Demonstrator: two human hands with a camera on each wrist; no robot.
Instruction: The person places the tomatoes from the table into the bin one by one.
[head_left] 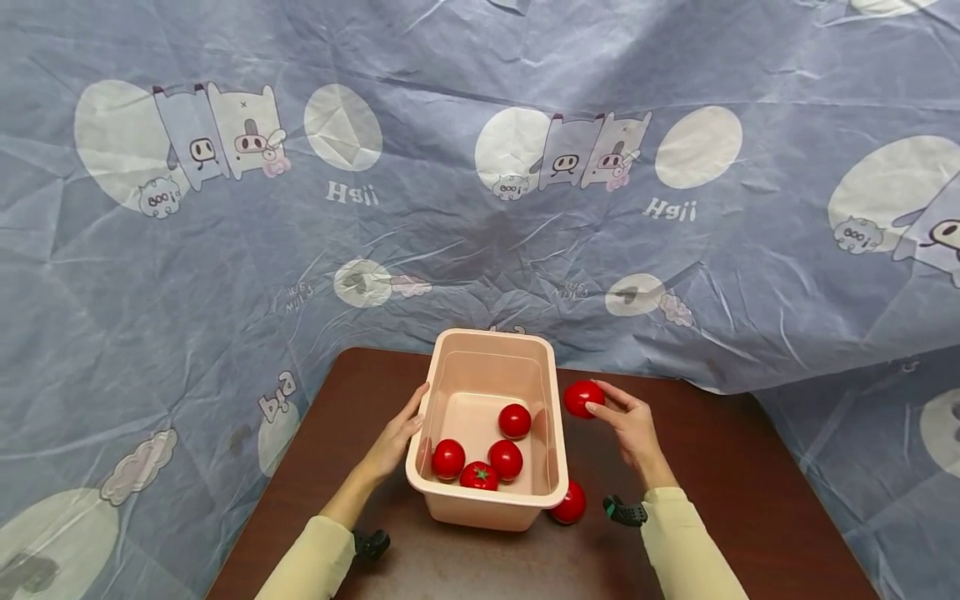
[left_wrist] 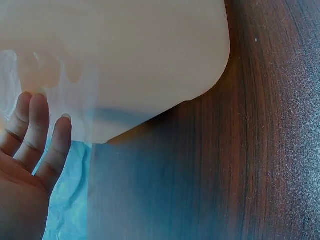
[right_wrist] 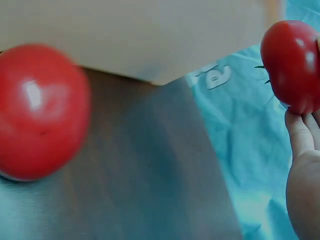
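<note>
A pale pink plastic bin point(head_left: 491, 525) stands on the table, with several red tomatoes inside, one showing its green calyx point(head_left: 482, 475). My left hand point(head_left: 390, 442) rests against the bin's left side. In the left wrist view its fingers point(left_wrist: 59, 145) lie nearly straight along the outer wall. Beyond the bin's right rim, my right hand point(head_left: 633, 429) pinches a tomato point(head_left: 582, 399) between thumb and fingers, raised off the table. Green sepals of this held tomato point(right_wrist: 287, 65) show in the right wrist view. Another tomato point(head_left: 570, 503) lies on the table against the bin's near right corner.
The dark brown wooden table point(head_left: 720, 500) extends on both sides of the bin. Behind it hangs a wrinkled blue-grey sheet point(head_left: 450, 217) printed with cartoons, close to the table's far edge. Dark straps point(head_left: 625, 511) sit on both wrists.
</note>
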